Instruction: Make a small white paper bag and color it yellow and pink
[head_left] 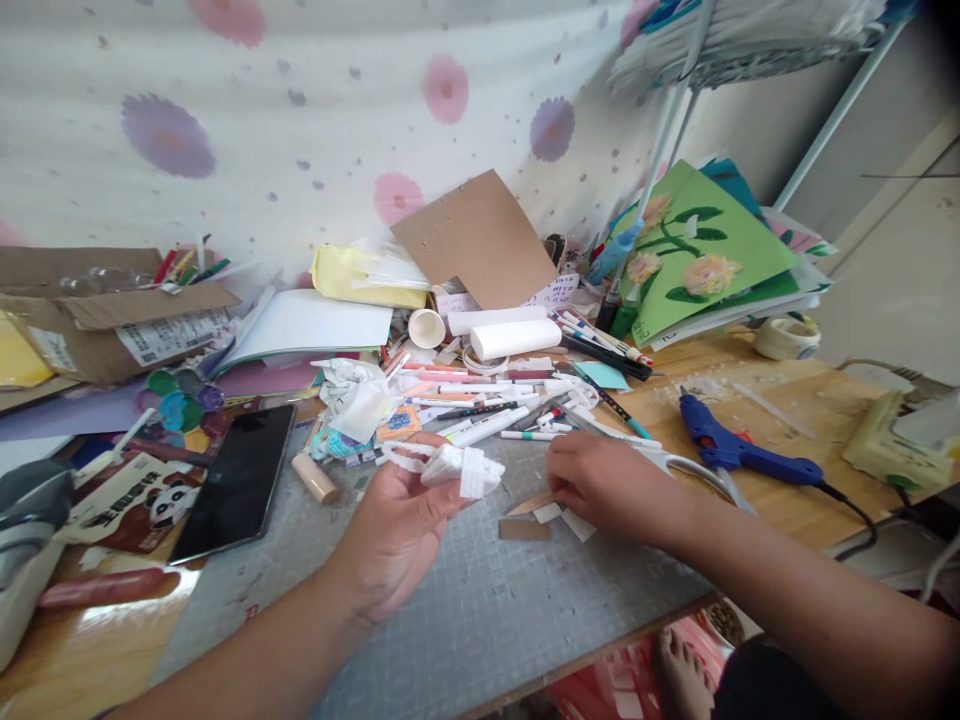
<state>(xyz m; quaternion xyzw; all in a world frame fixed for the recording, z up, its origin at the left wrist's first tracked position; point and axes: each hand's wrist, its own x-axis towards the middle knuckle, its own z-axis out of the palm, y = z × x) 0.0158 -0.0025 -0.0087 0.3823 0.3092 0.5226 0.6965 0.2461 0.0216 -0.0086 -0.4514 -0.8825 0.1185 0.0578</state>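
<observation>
My left hand [409,520] is closed around a small white bundle [457,470], crumpled like tissue or cloth, with a pale strip wrapped round it and a white loop at its left. Over the grey cutting mat [450,620], my right hand [600,485] reaches down with its fingers curled together. What those fingers pinch, if anything, is hidden behind the hand. Close by them lie a brown cardboard strip [524,529] and several small white and tan scraps. Scissors [701,468] with pale handles lie just beyond my right wrist.
A pile of pens and markers [480,400] spreads behind my hands. The blue glue gun [742,455] lies at right, its cord trailing off the table. At left are a black phone [240,480] and a cardboard box [112,320]. A brown board [480,235] leans against the curtain.
</observation>
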